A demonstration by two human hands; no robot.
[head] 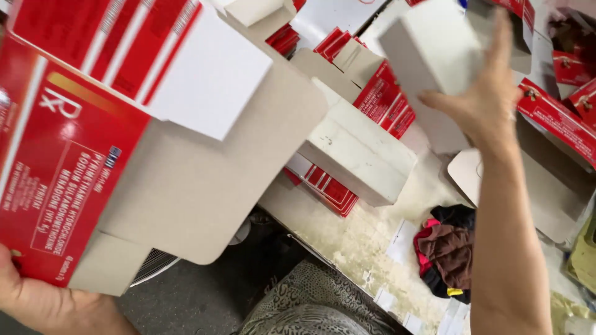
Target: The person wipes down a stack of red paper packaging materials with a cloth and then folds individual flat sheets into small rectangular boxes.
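Observation:
My left hand (pixel 43 304) at the bottom left grips the lower edge of a large unfolded red and white carton blank (pixel 124 142); its grey inner side and open flaps fill the left half of the view. My right hand (pixel 481 93) reaches up at the upper right and holds a white-grey rectangular block (pixel 428 49), lifted and tilted above the table. A second white block (pixel 357 152) lies on a stack of flat red cartons (pixel 326 186) in the middle of the table.
More flat red cartons (pixel 385 99) are spread over the worn table (pixel 347 236), with others at the far right (pixel 559 118). A bundle of dark and red cloth (pixel 447 248) lies near the table's front. A patterned trouser leg (pixel 310 304) shows below.

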